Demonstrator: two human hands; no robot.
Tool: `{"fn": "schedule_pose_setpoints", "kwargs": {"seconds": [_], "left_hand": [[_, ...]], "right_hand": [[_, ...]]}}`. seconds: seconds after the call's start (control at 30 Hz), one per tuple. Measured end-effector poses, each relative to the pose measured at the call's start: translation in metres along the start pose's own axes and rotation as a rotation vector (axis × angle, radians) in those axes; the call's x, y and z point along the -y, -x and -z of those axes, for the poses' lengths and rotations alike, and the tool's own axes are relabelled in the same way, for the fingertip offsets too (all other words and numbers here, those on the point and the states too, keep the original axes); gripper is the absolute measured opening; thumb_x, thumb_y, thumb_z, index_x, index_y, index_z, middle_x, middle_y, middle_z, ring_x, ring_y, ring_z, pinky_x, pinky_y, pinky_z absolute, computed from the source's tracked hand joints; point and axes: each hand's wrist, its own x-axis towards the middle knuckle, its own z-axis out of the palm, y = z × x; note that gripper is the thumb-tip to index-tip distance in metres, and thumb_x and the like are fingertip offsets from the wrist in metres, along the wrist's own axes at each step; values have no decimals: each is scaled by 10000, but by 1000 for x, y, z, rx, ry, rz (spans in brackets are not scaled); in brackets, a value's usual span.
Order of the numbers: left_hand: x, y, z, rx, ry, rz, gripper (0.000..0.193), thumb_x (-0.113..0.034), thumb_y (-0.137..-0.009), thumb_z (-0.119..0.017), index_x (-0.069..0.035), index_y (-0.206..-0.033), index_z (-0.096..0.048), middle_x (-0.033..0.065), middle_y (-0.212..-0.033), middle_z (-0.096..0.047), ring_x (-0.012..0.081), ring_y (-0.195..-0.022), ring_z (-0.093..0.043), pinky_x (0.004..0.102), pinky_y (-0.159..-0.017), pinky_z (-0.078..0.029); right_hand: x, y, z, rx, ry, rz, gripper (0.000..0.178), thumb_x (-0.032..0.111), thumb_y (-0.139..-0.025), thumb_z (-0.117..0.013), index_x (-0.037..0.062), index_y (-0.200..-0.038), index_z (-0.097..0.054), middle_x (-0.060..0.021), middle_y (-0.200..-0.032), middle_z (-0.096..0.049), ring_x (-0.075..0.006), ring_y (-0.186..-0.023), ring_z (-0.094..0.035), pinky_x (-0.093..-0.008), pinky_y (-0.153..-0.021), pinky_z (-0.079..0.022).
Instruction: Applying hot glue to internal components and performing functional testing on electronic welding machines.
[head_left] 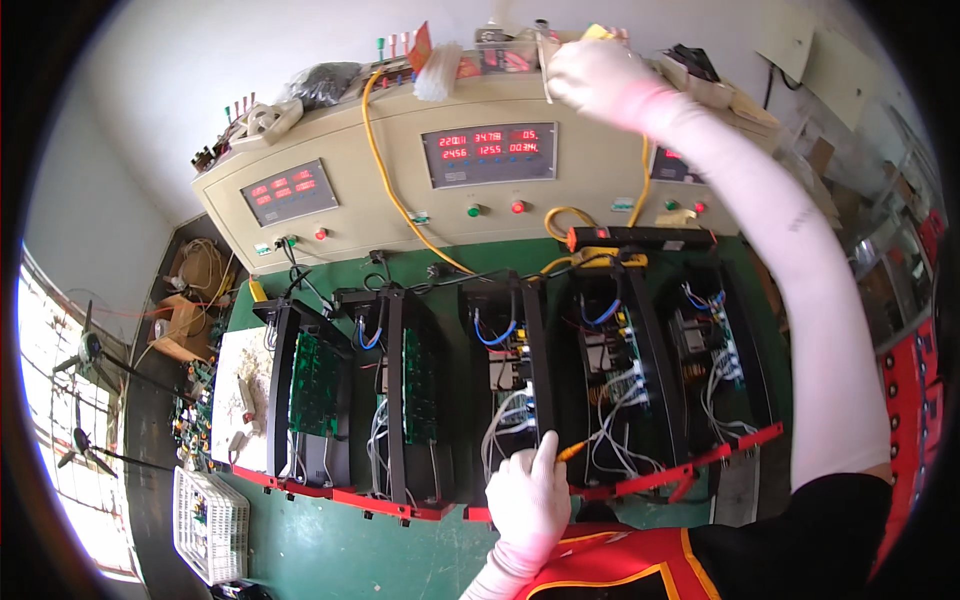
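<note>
Nearest us, over the green table [330,545], our left hand [525,500] has its fingers curled about an orange tool [571,452], perhaps a screwdriver, the index finger pointing up and away. The tool stands out to the right, near the white wires [612,398] in the fourth of five uncovered black units, each with a red strip [375,505] along its near end. We would do well to keep its tip clear of those wires and the boards while reaching far, and to carry the right arm high over the black power strip [640,238]. Beyond stands the beige console [350,160]; red digits glow on its middle display [490,155] and left display [290,192], while the small labels by the buttons are too tiny for us to read. Farthest off, at the console's top, our right hand [600,80] has bent fingers at a slender pale piece [545,72]; we cannot tell whether they pinch it. Clear cable ties [437,72] lie to its left.
</note>
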Motion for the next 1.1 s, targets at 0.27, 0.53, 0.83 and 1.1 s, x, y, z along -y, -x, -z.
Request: {"fn": "schedule_pose_setpoints", "kwargs": {"seconds": [0.27, 0.53, 0.83, 1.1], "left_hand": [[-1, 14, -6, -198, 175, -305, 324, -61, -616, -816, -98, -827, -573, 76, -840, -583, 279, -831, -571, 398, -709, -431], [-62, 86, -22, -36, 980, 97, 357, 96, -819, -593, 8, -1162, -641, 52, -760, -560, 61, -637, -436, 203, -553, -377], [-58, 223, -255, 535, 808, 163, 562, -258, -970, -610, 32, -1392, -378, 212, -1291, -517, 263, -1170, -543, 358, -988, -439], [-114, 208, -336, 396, 874, 374, 458, -202, -966, -580, -10, -1357, -437, 105, -1071, -609, 170, -945, -566, 293, -874, -457]], "right_hand": [[-83, 255, 179, -67, 271, -330, 237, 226, -946, -537, 21, -1027, -625, -119, -1113, -646, -326, -1079, -582, -399, -961, -448], [-43, 436, 260, -157, 61, -630, 182, 186, -932, -570, 31, -996, -641, -156, -990, -649, -295, -1000, -620, -408, -909, -466], [116, 702, 86, 405, -1499, -1301, 271, 285, -1001, -547, 37, -1056, -643, -34, -986, -668, -108, -900, -608, -273, -832, -497], [231, 707, -9, 15, -2359, -1511, 444, 373, -1040, -425, 35, -1315, -514, -119, -1191, -643, -211, -987, -645, -369, -933, -521]]}}
